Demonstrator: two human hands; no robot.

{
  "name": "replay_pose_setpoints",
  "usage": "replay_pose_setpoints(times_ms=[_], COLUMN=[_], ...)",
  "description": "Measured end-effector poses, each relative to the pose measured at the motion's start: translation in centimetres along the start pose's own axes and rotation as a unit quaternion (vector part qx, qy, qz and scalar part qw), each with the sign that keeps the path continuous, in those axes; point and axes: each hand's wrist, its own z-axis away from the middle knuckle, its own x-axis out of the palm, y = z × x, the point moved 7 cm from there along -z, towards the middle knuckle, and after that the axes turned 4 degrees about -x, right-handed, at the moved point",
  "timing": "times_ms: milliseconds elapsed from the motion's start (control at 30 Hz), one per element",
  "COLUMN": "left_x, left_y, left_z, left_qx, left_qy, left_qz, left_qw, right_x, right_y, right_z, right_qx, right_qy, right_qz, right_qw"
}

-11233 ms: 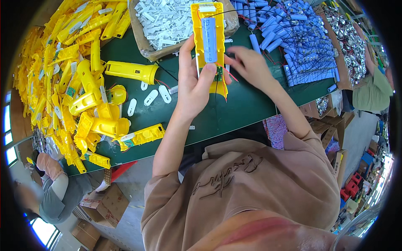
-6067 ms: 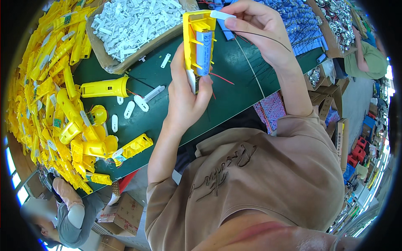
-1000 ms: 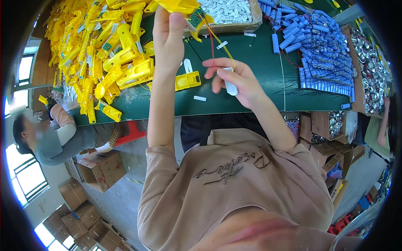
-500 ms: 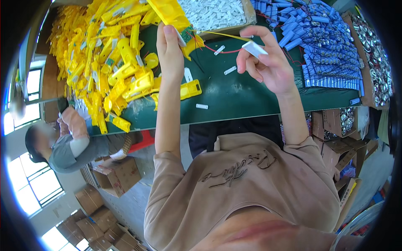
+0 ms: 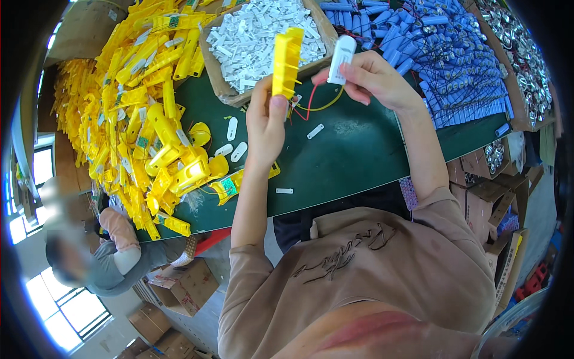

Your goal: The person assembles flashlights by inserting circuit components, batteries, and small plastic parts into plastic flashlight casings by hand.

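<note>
Over the bench, my left hand (image 5: 266, 122) is closed round the lower end of a yellow plastic housing (image 5: 286, 63), held upright with its ribbed side turned right. My right hand (image 5: 379, 81) pinches a white oblong plastic piece (image 5: 341, 57) between thumb and fingers, a short way right of the housing. A red wire (image 5: 310, 107) and a yellow wire (image 5: 332, 103) hang in loops between the two parts. Where the wires end inside the housing is hidden. Below the hands, several loose white strips (image 5: 315, 131) lie on the green bench top (image 5: 335, 161).
A big heap of yellow housings (image 5: 185, 167) covers the bench's left side. Behind my hands stands a cardboard box (image 5: 224, 90) of white pieces. Blue wired cylinders (image 5: 460, 99) are piled at right, beside a box of shiny metal parts (image 5: 526, 66). Another person (image 5: 119, 257) sits at far left.
The yellow housing has turned from slanted to upright. My right hand has moved toward it and turned the white piece upright, so the wires now sag. The whole view has shifted.
</note>
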Motion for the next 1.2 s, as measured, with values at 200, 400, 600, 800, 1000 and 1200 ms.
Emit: replay_pose_setpoints(times_ms=[200,400,600,800,1000,1200], left_x=[1.1,1.2,1.6,3.8,2.9,3.4], left_y=[-0.6,-1.2,-0.2,-1.2,-2.5,-3.5], left_z=[0.6,0.6,0.9,2.3,1.6,1.4], left_qx=[0.013,-0.025,0.104,-0.036,-0.170,-0.164], left_qy=[-0.023,-0.041,-0.046,-0.174,-0.150,-0.120], left_qz=[-0.037,-0.058,-0.301,-0.085,0.236,0.220], left_qw=[0.999,0.997,0.947,0.980,0.945,0.954], right_x=[1.1,0.9,-1.5,-1.8,0.6,1.9], right_y=[2.2,2.6,1.5,0.8,2.9,2.7], right_z=[-0.9,-0.9,0.7,1.2,-0.9,-0.8], right_qx=[0.008,0.016,-0.086,-0.161,-0.099,-0.149], right_qy=[-0.019,0.021,0.333,0.321,0.080,0.161], right_qz=[-0.069,-0.173,0.210,0.169,-0.211,-0.049], right_qw=[0.997,0.984,0.915,0.918,0.969,0.974])
